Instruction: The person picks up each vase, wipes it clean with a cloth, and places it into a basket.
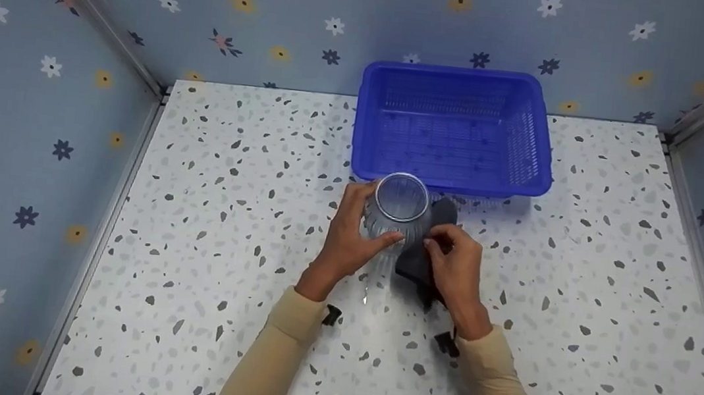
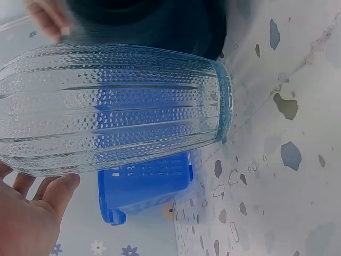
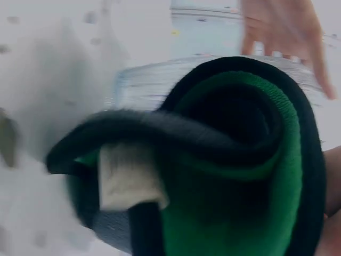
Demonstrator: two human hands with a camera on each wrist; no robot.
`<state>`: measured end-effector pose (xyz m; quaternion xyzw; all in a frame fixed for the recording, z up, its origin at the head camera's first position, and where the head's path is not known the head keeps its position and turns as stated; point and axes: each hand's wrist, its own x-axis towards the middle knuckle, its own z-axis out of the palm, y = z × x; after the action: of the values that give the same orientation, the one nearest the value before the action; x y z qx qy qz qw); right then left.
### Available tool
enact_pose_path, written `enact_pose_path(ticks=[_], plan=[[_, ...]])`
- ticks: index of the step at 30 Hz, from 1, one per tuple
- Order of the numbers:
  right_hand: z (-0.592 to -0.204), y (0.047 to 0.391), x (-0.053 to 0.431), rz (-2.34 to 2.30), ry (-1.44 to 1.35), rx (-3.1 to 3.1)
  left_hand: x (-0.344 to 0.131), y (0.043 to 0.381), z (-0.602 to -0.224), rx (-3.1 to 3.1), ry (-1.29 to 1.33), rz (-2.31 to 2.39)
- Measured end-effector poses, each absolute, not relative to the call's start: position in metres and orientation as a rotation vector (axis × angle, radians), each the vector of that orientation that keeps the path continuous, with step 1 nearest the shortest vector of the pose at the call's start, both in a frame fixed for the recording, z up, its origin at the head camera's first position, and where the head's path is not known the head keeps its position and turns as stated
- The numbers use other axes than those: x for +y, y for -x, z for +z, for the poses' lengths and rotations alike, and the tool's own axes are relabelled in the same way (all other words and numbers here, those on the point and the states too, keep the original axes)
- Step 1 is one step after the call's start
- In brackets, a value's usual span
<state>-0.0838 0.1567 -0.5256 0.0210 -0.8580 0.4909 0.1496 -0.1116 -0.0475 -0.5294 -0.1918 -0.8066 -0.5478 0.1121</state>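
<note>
A clear ribbed glass vase (image 1: 381, 223) with a dimpled surface stands upright, its open rim facing up. My left hand (image 1: 347, 240) grips its upper part, thumb in front and fingers around the far side; the left wrist view shows the vase's base (image 2: 225, 101) on the table. My right hand (image 1: 458, 266) pinches a dark grey cloth (image 1: 414, 263) against or close beside the vase's right side. In the right wrist view the cloth (image 3: 240, 152) is curled over, with a green inner face and a pale tag (image 3: 128, 176). Its far folds are hidden.
A blue plastic basket (image 1: 449, 185) with perforated walls stands just behind the vase, against the flowered back wall (image 1: 178, 32). The speckled white tabletop (image 1: 224, 209) spreads on both sides, bounded by flowered side panels.
</note>
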Motion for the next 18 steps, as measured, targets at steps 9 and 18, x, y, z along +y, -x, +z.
enact_pose_path(ticks=[9, 18], plan=[[-0.551, 0.088, 0.154, 1.392, -0.022, -2.569, -0.048, 0.111, -0.528, -2.378, 0.552, -1.607], [-0.555, 0.089, 0.154, 1.414, -0.002, -2.582, -0.047, 0.111, -0.528, -2.38, 0.551, -1.619]])
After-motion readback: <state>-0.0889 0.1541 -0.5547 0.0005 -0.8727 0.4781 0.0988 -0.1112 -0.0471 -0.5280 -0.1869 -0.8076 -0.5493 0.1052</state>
